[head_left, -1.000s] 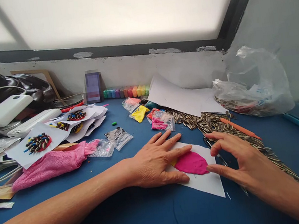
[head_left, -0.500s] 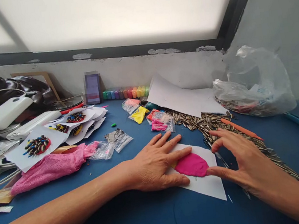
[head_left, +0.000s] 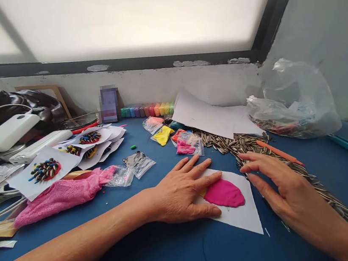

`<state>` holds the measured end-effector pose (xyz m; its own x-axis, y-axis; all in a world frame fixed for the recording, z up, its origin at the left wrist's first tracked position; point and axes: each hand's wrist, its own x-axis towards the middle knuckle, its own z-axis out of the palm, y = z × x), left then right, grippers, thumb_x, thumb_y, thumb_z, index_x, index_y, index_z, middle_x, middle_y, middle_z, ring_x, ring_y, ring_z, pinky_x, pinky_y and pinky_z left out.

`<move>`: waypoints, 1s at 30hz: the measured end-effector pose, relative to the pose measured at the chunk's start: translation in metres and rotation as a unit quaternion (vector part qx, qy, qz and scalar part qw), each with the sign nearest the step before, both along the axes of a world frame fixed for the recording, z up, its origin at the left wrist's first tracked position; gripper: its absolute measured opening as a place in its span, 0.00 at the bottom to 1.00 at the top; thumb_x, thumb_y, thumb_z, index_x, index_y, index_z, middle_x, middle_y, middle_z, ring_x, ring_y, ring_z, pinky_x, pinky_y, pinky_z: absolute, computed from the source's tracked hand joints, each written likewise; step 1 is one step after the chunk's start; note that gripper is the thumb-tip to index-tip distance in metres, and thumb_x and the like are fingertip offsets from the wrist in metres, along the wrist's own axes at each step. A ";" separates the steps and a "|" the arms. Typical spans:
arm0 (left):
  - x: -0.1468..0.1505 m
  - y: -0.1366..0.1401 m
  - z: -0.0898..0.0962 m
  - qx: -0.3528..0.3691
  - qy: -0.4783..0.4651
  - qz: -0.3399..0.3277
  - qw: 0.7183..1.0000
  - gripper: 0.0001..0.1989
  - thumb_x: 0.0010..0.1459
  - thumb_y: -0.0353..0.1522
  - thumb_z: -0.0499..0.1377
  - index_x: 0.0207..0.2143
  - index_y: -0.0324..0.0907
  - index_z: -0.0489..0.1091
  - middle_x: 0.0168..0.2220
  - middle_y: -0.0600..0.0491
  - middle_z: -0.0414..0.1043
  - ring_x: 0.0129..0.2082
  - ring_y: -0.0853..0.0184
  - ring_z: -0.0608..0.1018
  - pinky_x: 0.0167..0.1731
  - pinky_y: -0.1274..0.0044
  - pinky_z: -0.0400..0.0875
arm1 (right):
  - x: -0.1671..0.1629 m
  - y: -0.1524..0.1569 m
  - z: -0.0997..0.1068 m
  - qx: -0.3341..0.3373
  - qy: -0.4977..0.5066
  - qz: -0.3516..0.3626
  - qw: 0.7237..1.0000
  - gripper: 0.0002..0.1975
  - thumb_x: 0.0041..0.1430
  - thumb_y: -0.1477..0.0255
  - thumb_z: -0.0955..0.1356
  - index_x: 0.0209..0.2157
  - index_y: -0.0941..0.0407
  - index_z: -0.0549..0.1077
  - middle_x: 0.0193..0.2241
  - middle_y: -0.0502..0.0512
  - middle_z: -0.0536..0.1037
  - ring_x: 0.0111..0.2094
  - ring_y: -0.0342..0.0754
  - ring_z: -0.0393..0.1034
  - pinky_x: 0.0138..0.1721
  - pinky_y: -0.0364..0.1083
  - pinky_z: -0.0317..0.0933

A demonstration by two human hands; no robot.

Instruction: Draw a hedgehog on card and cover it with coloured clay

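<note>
My left hand (head_left: 182,191) lies flat with its fingers spread, pressing a white sheet of paper (head_left: 243,222) to the table. On that sheet is a flattened oval of magenta clay (head_left: 224,194), with a sliver of yellow showing beside my left fingers. My right hand (head_left: 284,188) hovers just beyond the paper's right edge, fingers loosely curved and thumb slightly apart from them. It is close to a pile of striped sunflower seeds (head_left: 223,139); I see nothing between its fingertips. A thin clear pen lies mostly hidden under it.
An orange pen (head_left: 281,153) rests on the seeds. Behind are bags of yellow clay (head_left: 162,135) and pink clay (head_left: 185,147), blank paper (head_left: 204,116) and a plastic bag (head_left: 299,105). Seed-covered cards (head_left: 46,171), a pink cloth (head_left: 61,199) and a phone (head_left: 109,104) stand left.
My right hand has lifted off the right edge of the magenta clay and shifted toward the seeds, its thumb moving nearer its fingers. My left hand stays in place.
</note>
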<state>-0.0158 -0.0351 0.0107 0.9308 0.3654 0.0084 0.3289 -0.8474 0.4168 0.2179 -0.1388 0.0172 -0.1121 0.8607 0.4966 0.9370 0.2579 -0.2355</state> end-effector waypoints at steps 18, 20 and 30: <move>0.000 -0.001 -0.003 0.021 -0.005 0.006 1.000 0.45 0.59 0.60 0.44 0.69 0.42 0.45 0.71 0.48 0.38 0.71 0.53 0.39 0.68 0.62 0.35 | -0.003 -0.015 -0.015 0.039 -0.151 0.065 0.986 0.21 0.57 0.86 0.59 0.40 0.56 0.79 0.50 0.61 0.77 0.55 0.56 0.69 0.49 0.58 0.71; 0.000 -0.001 -0.002 0.018 -0.003 0.005 1.000 0.46 0.59 0.60 0.45 0.69 0.41 0.45 0.71 0.48 0.38 0.71 0.54 0.39 0.68 0.62 0.35 | -0.002 -0.015 -0.016 0.038 -0.156 0.065 0.985 0.21 0.58 0.84 0.59 0.44 0.57 0.78 0.52 0.62 0.76 0.55 0.56 0.70 0.49 0.58 0.72; 0.001 0.000 0.000 -0.005 -0.003 0.002 1.000 0.46 0.60 0.60 0.45 0.69 0.39 0.45 0.71 0.48 0.36 0.71 0.56 0.36 0.68 0.63 0.32 | 0.006 -0.011 -0.023 0.033 -0.191 0.066 0.979 0.24 0.59 0.84 0.59 0.53 0.57 0.74 0.58 0.63 0.72 0.58 0.56 0.67 0.50 0.57 0.71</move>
<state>-0.0149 -0.0352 0.0109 0.9290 0.3699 0.0099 0.3304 -0.8414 0.4276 0.2243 -0.1498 -0.0055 -0.4089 0.7938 0.4502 0.9108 0.3860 0.1465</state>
